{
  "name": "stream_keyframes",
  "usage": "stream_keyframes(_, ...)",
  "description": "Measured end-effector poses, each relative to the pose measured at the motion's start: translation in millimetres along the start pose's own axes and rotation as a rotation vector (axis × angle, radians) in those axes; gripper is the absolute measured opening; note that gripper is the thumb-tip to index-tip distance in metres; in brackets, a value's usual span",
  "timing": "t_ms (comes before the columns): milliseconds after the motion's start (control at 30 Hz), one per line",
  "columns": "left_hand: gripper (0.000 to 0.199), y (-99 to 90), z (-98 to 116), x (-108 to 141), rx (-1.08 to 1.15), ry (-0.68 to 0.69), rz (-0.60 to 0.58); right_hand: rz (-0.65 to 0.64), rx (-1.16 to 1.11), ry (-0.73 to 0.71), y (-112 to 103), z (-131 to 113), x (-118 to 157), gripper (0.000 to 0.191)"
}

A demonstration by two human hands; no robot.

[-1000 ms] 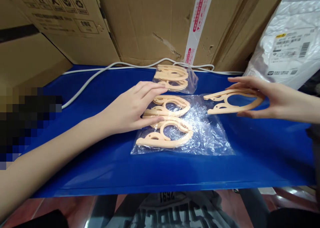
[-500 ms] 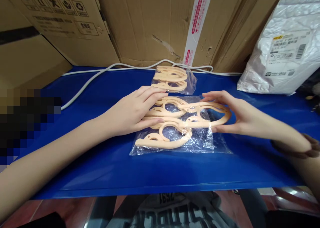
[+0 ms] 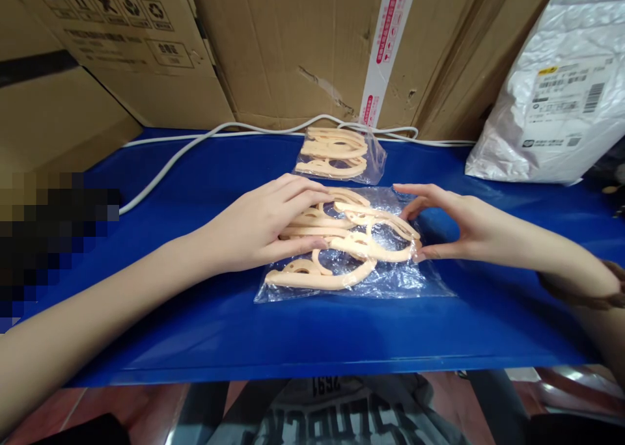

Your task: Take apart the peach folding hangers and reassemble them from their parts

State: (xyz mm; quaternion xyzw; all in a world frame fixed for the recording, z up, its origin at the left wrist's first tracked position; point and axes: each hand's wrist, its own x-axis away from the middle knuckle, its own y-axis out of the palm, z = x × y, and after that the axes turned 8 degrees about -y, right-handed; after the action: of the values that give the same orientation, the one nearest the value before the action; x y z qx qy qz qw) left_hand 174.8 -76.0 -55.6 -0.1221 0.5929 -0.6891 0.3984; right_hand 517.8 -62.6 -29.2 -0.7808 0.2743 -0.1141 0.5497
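Pale-orange curved plastic hanger (image 3: 390, 256) overlapping like hangers (image 3: 317, 280), in or on clear plastic bag (image 3: 430, 287), blue desk (image 3: 293, 341). Left hand (image 3: 256, 220) spread over like hangers; right hand (image 3: 452, 224) arched wide, grip unclear. Bag could be snagged if hanger is pushed askew.

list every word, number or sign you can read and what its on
Left carton: "合格证", up-arrow sign, recycling sign; smaller print too blurred.
Shirt: apparently "2691", upside down; bigger letters unclear.
Red-and-white tape: characters too small.
White mailer: label too blurred.
Folding hangers: no text visible.
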Motion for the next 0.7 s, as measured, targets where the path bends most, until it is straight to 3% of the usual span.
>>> stream_keyframes(200,0.058,0.6,1.6,0.9,0.013,-0.011,-0.008,0.196,0.000,-0.072,21.5,-13.8,-14.2,0.075)
stream_keyframes(367,0.059,1.7,1.3,0.6,-0.013,-0.033,-0.040,0.189,0.046,-0.112,28.6,-19.6,-19.0,0.069)
stream_keyframes(533,0.059,2.2,2.0,-0.1,-0.020,-0.020,-0.034,0.266,-0.046,-0.027,23.7,-14.2,-18.0,0.066)
stream_keyframes(700,0.059,3.8,0.8,0.4,-0.031,-0.029,-0.043,0.343,-0.026,-0.045,36.8,-19.2,-23.9,0.044)
